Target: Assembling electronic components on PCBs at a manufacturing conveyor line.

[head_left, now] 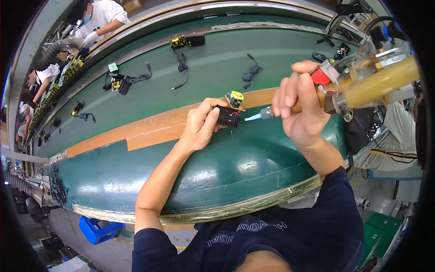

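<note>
My left hand (199, 124) grips a black plastic adapter case (228, 116) over the near side of the bench. A small circuit board with a yellow transformer (235, 99) stands out of the case, joined to it by thin red wires. My right hand (302, 106) is closed around a glue dispensing gun (333, 97) fed by a thick yellowish tube (383, 84). The gun's pale blue nozzle (253, 117) points left at the case's open end, a small gap away from it. My palm and fingers hide part of the gun's body.
Beyond a brown wooden strip (167, 123), a green conveyor belt (204, 72) carries several adapter assemblies with black cables (182, 63). A person (102, 22) in white works at the far left. A blue plastic stool (100, 230) stands on the floor at lower left.
</note>
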Demonstrator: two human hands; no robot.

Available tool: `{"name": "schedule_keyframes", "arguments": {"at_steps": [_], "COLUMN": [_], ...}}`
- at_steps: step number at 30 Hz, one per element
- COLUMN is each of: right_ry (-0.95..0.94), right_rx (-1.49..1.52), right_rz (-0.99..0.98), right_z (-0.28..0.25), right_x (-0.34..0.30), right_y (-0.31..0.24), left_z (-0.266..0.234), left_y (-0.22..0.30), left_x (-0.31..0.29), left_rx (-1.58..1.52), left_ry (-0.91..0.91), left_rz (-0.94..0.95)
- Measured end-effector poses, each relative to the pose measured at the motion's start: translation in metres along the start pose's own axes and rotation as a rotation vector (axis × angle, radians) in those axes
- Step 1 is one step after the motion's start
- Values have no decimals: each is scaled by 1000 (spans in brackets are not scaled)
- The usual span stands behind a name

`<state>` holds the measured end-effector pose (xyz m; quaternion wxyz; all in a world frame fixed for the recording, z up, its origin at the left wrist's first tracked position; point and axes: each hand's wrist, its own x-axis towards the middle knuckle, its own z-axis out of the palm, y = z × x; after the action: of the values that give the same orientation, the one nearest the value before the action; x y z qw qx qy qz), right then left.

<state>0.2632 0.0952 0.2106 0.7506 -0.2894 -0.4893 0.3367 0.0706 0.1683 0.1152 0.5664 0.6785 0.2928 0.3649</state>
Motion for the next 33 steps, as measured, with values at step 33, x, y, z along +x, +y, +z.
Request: {"name": "schedule_keyframes", "arguments": {"at_steps": [33], "right_ry": [-153], "right_rx": [67], "right_rz": [12], "right_z": [-9], "right_x": [14], "right_y": [25], "left_z": [6], "left_y": [6], "left_x": [20], "left_rx": [-197], "left_ry": [-26], "left_rz": [-13]}}
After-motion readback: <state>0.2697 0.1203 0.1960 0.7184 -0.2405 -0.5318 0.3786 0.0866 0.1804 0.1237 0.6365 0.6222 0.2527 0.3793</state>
